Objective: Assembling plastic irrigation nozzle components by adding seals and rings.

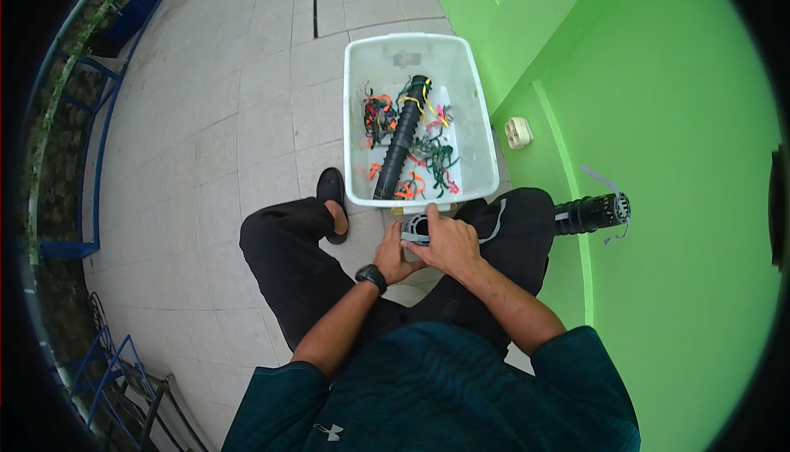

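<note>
Pale floor tiles [214, 180] spread beneath everything, with a bright green wall [691, 139] along the right and a blue railing [103, 131] along the left. A seated person in black trousers [288, 242] has both knees spread. Just in front stands a whitish plastic bin [349, 123], its near edge close to the hands. Inside, a long ribbed black tube [401, 143] slants from the near left corner toward the middle of the far edge. Another black tube [586, 214], slotted at its end, sticks out past the right knee. Both the left hand [397, 256] and the right hand [453, 244] are closed around a round, open-ended dark piece [409, 228] just outside the bin's near edge; whether it belongs to that second tube I cannot tell. Multicoloured strips [380, 118] lie tangled by the bin's left edge, green ones [438, 156] toward the right edge, orange ones [409, 186] by the near edge. A cream socket box [518, 132] sits near the bin's right edge. One thin grey strap [496, 223] loops over the right thigh.
</note>
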`<action>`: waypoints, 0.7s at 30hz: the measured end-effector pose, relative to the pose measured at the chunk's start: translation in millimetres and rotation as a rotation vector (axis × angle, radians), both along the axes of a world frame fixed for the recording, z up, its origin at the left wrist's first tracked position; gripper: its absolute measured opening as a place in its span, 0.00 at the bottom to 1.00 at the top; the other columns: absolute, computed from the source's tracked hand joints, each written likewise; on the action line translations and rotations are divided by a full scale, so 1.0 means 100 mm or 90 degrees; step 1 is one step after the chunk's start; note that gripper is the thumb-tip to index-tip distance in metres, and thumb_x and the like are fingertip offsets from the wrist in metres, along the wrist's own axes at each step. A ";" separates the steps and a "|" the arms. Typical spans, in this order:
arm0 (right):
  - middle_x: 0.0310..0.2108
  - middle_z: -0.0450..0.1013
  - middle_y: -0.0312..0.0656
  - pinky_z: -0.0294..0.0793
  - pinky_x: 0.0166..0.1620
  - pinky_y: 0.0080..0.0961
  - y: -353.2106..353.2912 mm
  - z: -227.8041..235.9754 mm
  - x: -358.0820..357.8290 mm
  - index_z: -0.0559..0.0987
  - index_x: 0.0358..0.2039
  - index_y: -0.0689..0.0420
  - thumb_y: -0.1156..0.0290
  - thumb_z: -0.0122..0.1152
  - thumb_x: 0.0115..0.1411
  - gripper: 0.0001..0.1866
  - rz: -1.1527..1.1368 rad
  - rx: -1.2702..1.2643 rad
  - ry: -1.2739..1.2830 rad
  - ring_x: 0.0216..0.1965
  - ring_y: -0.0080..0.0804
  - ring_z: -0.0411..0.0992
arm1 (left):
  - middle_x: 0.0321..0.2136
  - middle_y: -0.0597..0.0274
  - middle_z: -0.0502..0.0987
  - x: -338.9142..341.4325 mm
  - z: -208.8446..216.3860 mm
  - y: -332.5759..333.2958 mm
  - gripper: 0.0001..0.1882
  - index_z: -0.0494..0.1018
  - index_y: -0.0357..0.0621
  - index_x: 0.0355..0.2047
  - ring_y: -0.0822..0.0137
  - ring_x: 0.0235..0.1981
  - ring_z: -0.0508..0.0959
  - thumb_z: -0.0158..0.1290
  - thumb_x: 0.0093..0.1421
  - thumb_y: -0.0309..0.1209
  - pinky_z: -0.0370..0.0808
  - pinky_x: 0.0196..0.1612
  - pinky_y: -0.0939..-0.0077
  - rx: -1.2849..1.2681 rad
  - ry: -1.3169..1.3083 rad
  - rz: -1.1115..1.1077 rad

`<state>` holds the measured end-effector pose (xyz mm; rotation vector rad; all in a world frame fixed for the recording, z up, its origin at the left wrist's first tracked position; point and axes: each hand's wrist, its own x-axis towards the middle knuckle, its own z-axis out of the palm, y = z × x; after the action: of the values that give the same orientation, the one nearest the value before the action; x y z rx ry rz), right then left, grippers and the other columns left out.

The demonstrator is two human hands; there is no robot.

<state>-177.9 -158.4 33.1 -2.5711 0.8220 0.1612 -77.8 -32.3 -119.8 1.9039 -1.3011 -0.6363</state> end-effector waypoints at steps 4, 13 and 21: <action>0.20 0.76 0.51 0.75 0.26 0.46 -0.05 0.22 -0.14 0.69 0.39 0.61 0.40 0.67 0.50 0.35 -0.142 -0.035 -0.070 0.23 0.54 0.77 | 0.49 0.41 0.73 0.02 0.23 -0.23 0.48 0.61 0.35 0.59 0.43 0.51 0.74 0.72 0.39 0.36 0.71 0.55 0.56 -0.124 0.107 0.016; 0.30 0.78 0.49 0.76 0.33 0.40 -0.38 1.03 -0.39 0.73 0.46 0.58 0.50 0.72 0.49 0.31 0.115 -0.030 -0.336 0.30 0.50 0.77 | 0.44 0.51 0.78 0.06 0.31 -0.08 0.37 0.71 0.41 0.52 0.51 0.47 0.77 0.72 0.41 0.37 0.72 0.53 0.62 -0.072 0.273 -0.011; 0.32 0.78 0.51 0.77 0.36 0.38 -0.36 0.96 -0.64 0.68 0.51 0.57 0.55 0.75 0.48 0.35 -0.154 -0.016 -0.386 0.33 0.49 0.79 | 0.47 0.52 0.75 0.07 0.08 0.07 0.43 0.67 0.40 0.53 0.56 0.51 0.75 0.75 0.37 0.36 0.71 0.55 0.64 -0.026 0.137 0.007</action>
<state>-242.2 -194.8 129.2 -2.3050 0.8743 -0.6693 -71.1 -25.7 -111.4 1.7557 -1.1579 -0.7805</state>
